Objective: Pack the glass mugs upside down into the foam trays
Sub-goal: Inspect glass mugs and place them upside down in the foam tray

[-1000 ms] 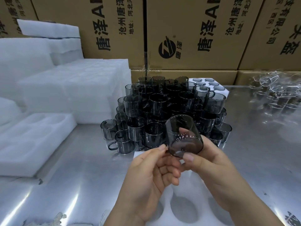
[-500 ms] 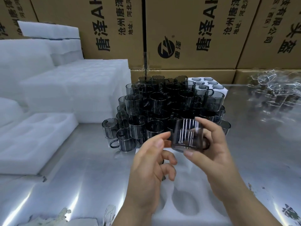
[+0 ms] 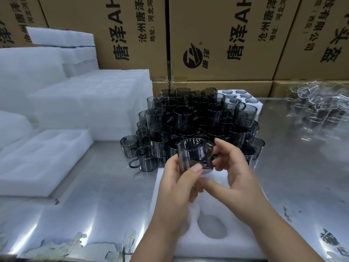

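- Position: the smoky grey glass mug [image 3: 194,157] is held in the air between both hands. It is over the far end of the white foam tray with round pockets [image 3: 226,248], which lies on the shiny metal table [image 3: 94,186] closest to the person.
- The left hand [image 3: 177,188] grips the mug's near wall, with the thumb flat on the glass and the other fingers hidden behind it.
- The right hand [image 3: 238,178] curls round the far and right side, one fingertip up at the top edge and the thumb reaching below the base. Both hands are therefore closed on this one mug.
- The mug's long axis is close to vertical and tips slightly. The wide ellipse on top looks like the open mouth, though the dark glass leaves that unsure. The handle seems to sit low on the right.
- If the mouth is indeed up, the mug needs a half-turn about a level axis before it goes down.
- The one empty round pocket [image 3: 211,226] in plain sight lies below the mug and toward the person, between the wrists. The likely path is flip, draw back, lower.
- Neither hand is clearly nearer that pocket. The right hand wraps more of the mug and looks better placed to lead the turn.
- The heap of matching dark grey mugs [image 3: 198,118] stands just beyond the tray, so a swing away from the person risks a knock.
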